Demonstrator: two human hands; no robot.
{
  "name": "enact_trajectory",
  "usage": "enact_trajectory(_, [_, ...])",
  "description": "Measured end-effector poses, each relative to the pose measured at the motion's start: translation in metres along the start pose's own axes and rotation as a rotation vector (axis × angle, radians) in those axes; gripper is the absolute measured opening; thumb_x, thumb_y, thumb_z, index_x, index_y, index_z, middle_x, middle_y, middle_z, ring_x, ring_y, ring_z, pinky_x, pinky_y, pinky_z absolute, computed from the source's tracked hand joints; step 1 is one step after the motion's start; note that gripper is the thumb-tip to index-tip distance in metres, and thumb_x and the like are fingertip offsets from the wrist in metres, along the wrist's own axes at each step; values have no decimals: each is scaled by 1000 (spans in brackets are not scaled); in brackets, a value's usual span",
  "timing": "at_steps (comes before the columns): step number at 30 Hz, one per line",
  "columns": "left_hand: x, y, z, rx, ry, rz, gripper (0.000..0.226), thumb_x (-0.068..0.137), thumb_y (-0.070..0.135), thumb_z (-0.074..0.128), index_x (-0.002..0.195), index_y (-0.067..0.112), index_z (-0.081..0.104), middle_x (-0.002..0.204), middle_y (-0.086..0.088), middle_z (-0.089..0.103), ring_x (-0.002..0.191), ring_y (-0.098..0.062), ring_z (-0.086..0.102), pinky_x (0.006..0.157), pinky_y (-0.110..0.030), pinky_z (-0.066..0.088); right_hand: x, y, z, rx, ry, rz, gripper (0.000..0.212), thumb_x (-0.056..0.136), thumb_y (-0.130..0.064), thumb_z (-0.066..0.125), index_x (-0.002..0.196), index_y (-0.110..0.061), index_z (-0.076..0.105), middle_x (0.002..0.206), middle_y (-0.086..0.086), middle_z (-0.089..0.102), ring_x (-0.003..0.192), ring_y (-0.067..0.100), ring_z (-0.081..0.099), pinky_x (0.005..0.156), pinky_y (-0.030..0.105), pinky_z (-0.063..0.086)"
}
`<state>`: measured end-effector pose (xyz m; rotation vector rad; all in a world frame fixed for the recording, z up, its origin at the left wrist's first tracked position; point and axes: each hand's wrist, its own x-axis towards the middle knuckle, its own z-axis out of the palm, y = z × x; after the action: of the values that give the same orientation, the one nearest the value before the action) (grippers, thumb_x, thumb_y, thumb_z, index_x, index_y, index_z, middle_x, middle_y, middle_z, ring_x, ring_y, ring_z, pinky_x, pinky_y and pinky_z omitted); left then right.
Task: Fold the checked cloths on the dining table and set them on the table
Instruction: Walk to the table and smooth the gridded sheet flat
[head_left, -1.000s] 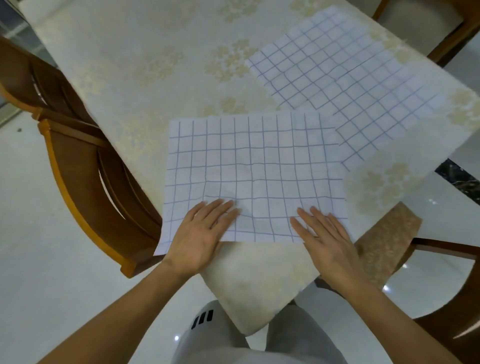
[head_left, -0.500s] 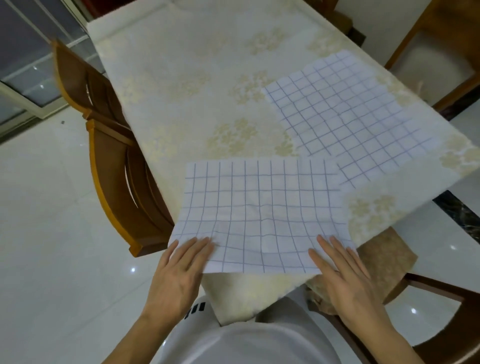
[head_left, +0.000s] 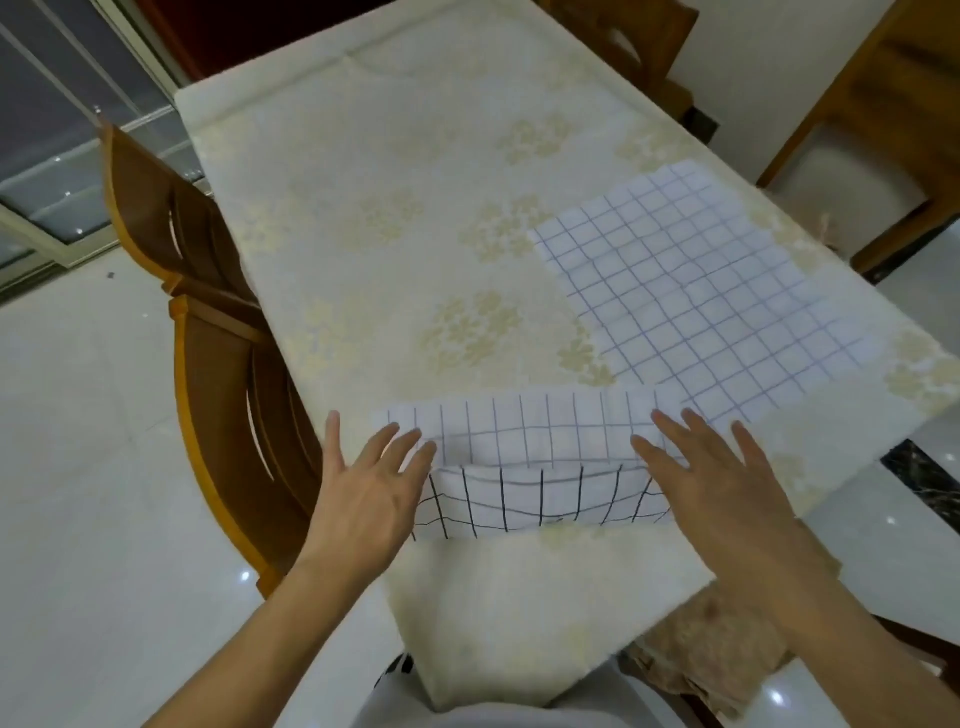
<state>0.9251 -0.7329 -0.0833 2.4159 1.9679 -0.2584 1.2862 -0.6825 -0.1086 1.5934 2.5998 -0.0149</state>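
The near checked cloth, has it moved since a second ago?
Yes. The near checked cloth lay flat then; now its near edge is folded over, away from the table's edge. The far checked cloth stays flat.

Soft even indoor light, glints on floor (head_left: 78, 467), wide-angle edge warping.
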Motion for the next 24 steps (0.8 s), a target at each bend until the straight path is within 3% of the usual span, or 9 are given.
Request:
enact_trajectory(2, [35,-11,4,54,-81,23,47,86,15,62,133,16,59,134,-9,63,128,-32,56,111,-75,8,30,7,2,-38,-53,5,76,64,0,85,133,-17,61,146,13,51,135,36,48,106,67,35])
enact_trajectory(4, [63,-19,13,76,-136,37,40,91,17,56,131,18,60,134,-8,63,128,-31,55,113,-73,3,57,8,0,-67,-108,30,66,77,-9,80,137,-24,57,150,8,47,140,31,43,111,66,29])
enact_trajectory(6, [85,-24,26,62,-165,51,33,97,20,47,127,18,62,133,-8,63,128,-30,55,113,-72,-2,81,9,6,-27,-170,65,52,99,-18,53,148,-31,42,162,2,28,150,25,23,118,62,11])
enact_trajectory(8, [100,-27,40,61,-176,57,32,98,25,45,125,19,63,131,-6,64,125,-28,56,114,-71,-2,97,11,14,-34,-241,72,48,104,-20,41,150,-32,35,164,0,20,152,23,15,118,62,4])
enact_trajectory(11, [110,-30,60,16,-125,49,33,91,26,58,123,16,64,123,-6,67,116,-28,61,113,-71,14,111,11,32,-58,-214,41,42,94,-23,62,135,-25,58,147,7,51,138,29,46,108,73,26])
enact_trajectory(13, [111,-29,70,-60,-98,22,42,88,25,62,128,14,59,129,-8,64,119,-29,60,112,-67,25,114,11,46,-36,-133,54,39,90,-25,66,128,-18,64,135,11,62,128,32,56,102,73,35])
enact_trajectory(18, [97,-20,80,-240,-29,13,54,84,18,65,136,10,52,138,-15,56,121,-34,57,103,-52,45,103,-7,57,128,-10,77,40,96,-22,58,134,-12,59,141,15,56,131,35,51,106,59,41])
enact_trajectory(24, [52,14,95,-379,-15,13,46,94,31,44,138,18,52,145,-9,49,129,-27,50,109,-46,40,58,-33,82,272,23,135,47,100,-35,38,136,-11,58,144,14,53,135,33,47,109,52,41])
